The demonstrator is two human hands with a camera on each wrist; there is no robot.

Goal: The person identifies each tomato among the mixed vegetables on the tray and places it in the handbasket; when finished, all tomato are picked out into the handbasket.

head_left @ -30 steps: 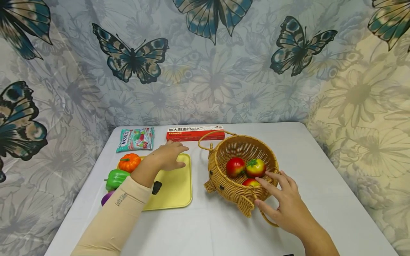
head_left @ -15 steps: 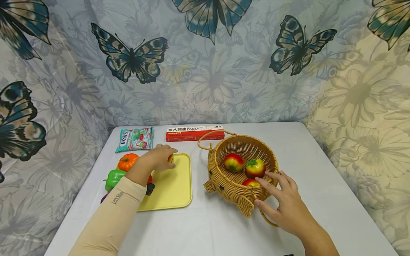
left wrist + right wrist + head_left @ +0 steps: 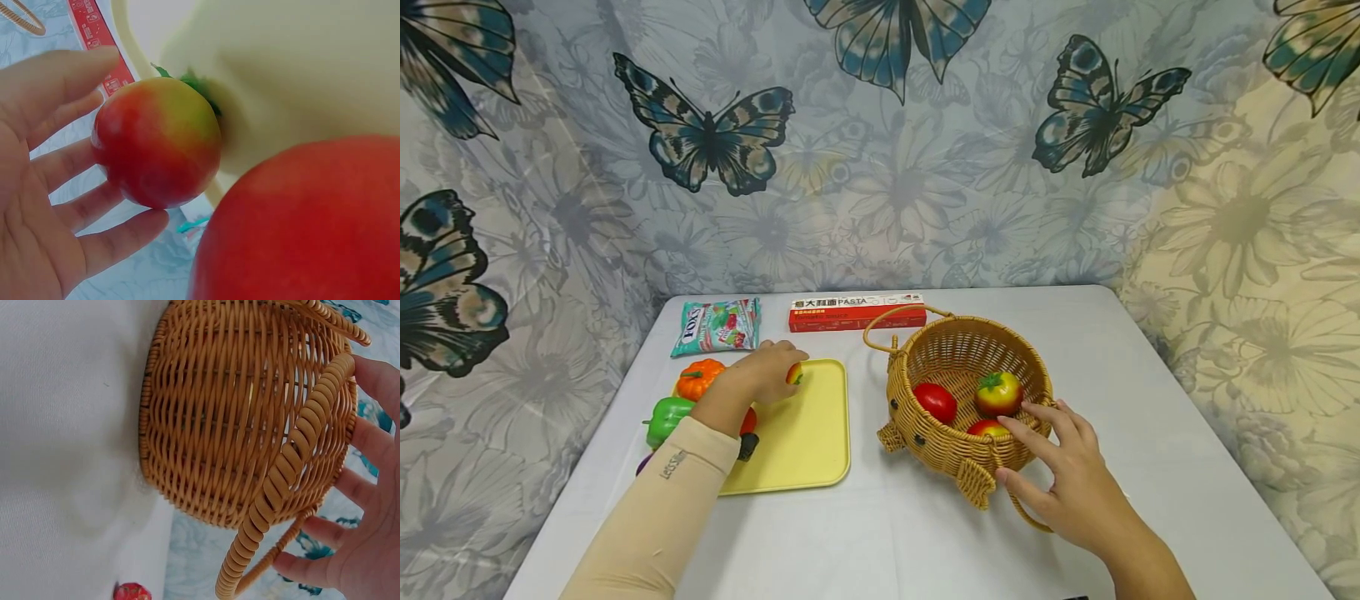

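Observation:
My left hand (image 3: pixel 766 372) is over the yellow tray (image 3: pixel 812 433), its fingers around a red-and-yellow tomato (image 3: pixel 794 374). In the left wrist view the fingertips lie against that tomato (image 3: pixel 156 144), while the thumb shows slightly apart from it. A large smooth red thing (image 3: pixel 306 219) is close beside it, mostly hidden by my arm in the head view. My right hand (image 3: pixel 1067 475) rests loosely spread fingers on the rim of the wicker basket (image 3: pixel 958 342), the thumb by its handle (image 3: pixel 269 494). Inside the basket are tomatoes (image 3: pixel 935 403), (image 3: pixel 998 393), one partly hidden near the rim.
An orange pumpkin (image 3: pixel 700 379), a green bell pepper (image 3: pixel 668 422) and a mostly hidden purple thing (image 3: pixel 644 463) are along the tray's left side. Behind are a teal FOX'S bag (image 3: pixel 718 326) and a red-and-white pasta box (image 3: pixel 857 313). The basket's other handle (image 3: pixel 880 327) arches leftward.
My left hand has moved left from over the tray's middle, its fingers drawing in around the tomato. The left tomato in the basket has rolled toward the front-left. My right hand stays put.

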